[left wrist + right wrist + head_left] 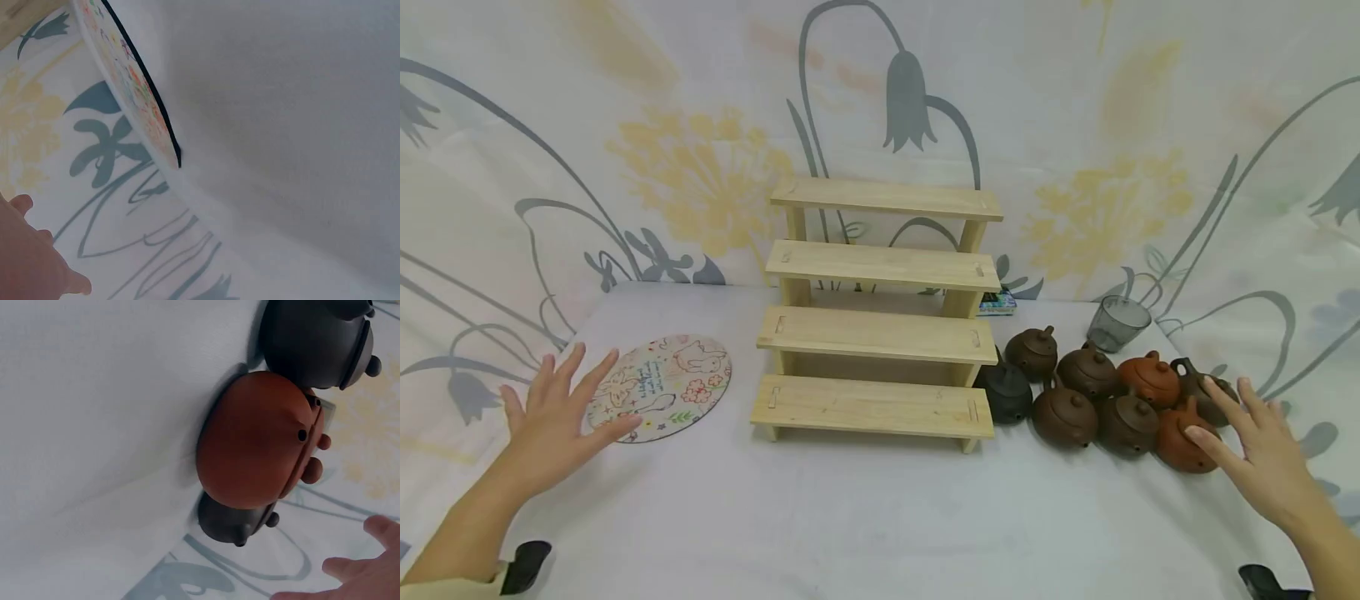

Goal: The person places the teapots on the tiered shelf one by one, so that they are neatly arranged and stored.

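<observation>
My left hand (pixel 553 425) hovers with spread fingers by the near left edge of a round mat (pixel 673 379) printed with coloured drawings. In the left wrist view, part of that hand (pixel 34 256) shows at the lower left, holding nothing. Over at the right, my right hand (pixel 1262 450) has its fingers apart, close to a reddish-brown teapot (pixel 1180 446) at the near corner of a cluster of several clay teapots. The right wrist view shows this teapot (pixel 256 437) from the side, with my fingertips (pixel 340 567) apart from it.
A four-step wooden stand (pixel 880 333) occupies the middle of the white-covered table (pixel 820 525). Behind the teapots is a clear grey cup (pixel 1118 323). A small blue box (pixel 997 303) is partly hidden behind the stand. Patterned cloth (pixel 880 100) hangs at the back.
</observation>
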Demonstrator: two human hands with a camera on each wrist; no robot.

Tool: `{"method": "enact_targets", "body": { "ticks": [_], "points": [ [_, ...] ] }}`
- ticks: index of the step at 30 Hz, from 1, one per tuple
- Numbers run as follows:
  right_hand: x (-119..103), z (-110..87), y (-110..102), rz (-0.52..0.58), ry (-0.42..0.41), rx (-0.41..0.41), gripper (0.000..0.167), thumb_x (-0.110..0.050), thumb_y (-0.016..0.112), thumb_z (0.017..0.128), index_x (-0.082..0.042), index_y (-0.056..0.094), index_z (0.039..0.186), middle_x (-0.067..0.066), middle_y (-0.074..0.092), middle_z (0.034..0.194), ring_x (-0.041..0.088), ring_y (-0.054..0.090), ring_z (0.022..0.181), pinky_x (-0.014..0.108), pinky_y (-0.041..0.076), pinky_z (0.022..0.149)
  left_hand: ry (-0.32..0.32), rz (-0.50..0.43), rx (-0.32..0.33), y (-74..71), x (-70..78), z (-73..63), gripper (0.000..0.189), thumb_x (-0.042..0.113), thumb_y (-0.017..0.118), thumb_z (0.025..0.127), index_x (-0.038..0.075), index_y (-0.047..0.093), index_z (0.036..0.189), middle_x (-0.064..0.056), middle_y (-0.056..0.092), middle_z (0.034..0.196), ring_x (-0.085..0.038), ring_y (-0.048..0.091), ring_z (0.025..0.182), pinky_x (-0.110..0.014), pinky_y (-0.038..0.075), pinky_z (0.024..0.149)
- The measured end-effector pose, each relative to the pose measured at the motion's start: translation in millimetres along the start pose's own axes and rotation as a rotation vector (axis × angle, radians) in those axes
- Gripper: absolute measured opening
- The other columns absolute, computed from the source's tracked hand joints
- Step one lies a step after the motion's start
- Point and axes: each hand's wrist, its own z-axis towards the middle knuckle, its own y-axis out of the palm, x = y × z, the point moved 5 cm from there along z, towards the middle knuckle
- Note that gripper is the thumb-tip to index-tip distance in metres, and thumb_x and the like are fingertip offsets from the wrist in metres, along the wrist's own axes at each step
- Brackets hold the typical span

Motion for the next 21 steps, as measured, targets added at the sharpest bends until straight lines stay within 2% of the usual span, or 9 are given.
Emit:
{"method": "enact_targets", "body": {
  "ticks": [3, 6, 12, 17, 19, 21],
  "points": [
    [2.5, -0.3, 2.9, 0.089, -0.006, 0.002, 0.067, -0.026, 0.049, 0.097, -0.007, 0.012, 0.149, 0.032, -0.009, 0.147, 0.060, -0.013, 0.125, 0.071, -0.011, 0.090, 0.034, -0.072, 0.034, 0.9, 7.9, 4.1, 0.088, 0.042, 0.065, 0.084, 0.015, 0.013, 0.150, -0.027, 0.001, 0.150, -0.050, -0.012, 0.133, -0.068, -0.019, 0.090],
    [5.4, -0.5, 5.8, 0.141, 0.011, -0.010, 0.068, -0.024, 0.048, 0.097, -0.006, 0.009, 0.149, 0.032, -0.010, 0.147, 0.058, -0.010, 0.127, 0.073, -0.007, 0.089, 0.069, -0.165, 0.043, 3.0, 17.9, 8.8, 0.090, 0.033, 0.069, 0.082, 0.014, 0.014, 0.150, -0.028, 0.004, 0.150, -0.049, -0.008, 0.134, -0.068, -0.014, 0.093],
    [10.6, -2.5, 8.8, 0.191, 0.056, -0.031, 0.074, -0.025, 0.051, 0.096, -0.006, 0.003, 0.149, 0.030, -0.013, 0.148, 0.056, -0.009, 0.129, 0.074, -0.001, 0.088, 0.066, -0.361, -0.026, 10.1, 37.0, 17.4, 0.095, 0.024, 0.072, 0.080, 0.021, 0.010, 0.151, -0.017, 0.000, 0.154, -0.042, -0.008, 0.137, -0.077, 0.004, 0.086],
    [16.4, -1.8, 11.5, 0.252, 0.074, -0.033, 0.080, -0.019, 0.057, 0.093, -0.009, 0.001, 0.149, 0.026, -0.012, 0.150, 0.049, -0.009, 0.132, 0.075, 0.013, 0.084, 0.074, -0.412, -0.040, 15.4, 48.0, 25.6, 0.097, 0.022, 0.075, 0.078, 0.023, 0.010, 0.151, -0.014, 0.006, 0.154, -0.045, 0.007, 0.135, -0.077, 0.016, 0.083],
    [20.5, -1.4, 14.1, 0.272, 0.080, -0.034, 0.083, -0.017, 0.060, 0.092, -0.010, 0.000, 0.150, 0.024, -0.012, 0.150, 0.044, -0.010, 0.134, 0.075, 0.017, 0.082, 0.077, -0.432, -0.042, 18.1, 51.5, 28.5, 0.098, 0.021, 0.076, 0.077, 0.023, 0.012, 0.150, -0.014, 0.010, 0.153, -0.046, 0.013, 0.133, -0.074, 0.018, 0.086],
    [26.2, -0.9, 17.5, 0.285, 0.093, -0.039, 0.087, -0.017, 0.062, 0.090, -0.013, -0.001, 0.150, 0.022, -0.011, 0.151, 0.045, -0.008, 0.134, 0.074, 0.020, 0.081, 0.079, -0.459, -0.052, 21.6, 54.9, 30.7, 0.098, 0.020, 0.077, 0.076, 0.026, 0.012, 0.150, -0.013, 0.013, 0.152, -0.048, 0.018, 0.131, -0.071, 0.021, 0.088]
  ]
}}
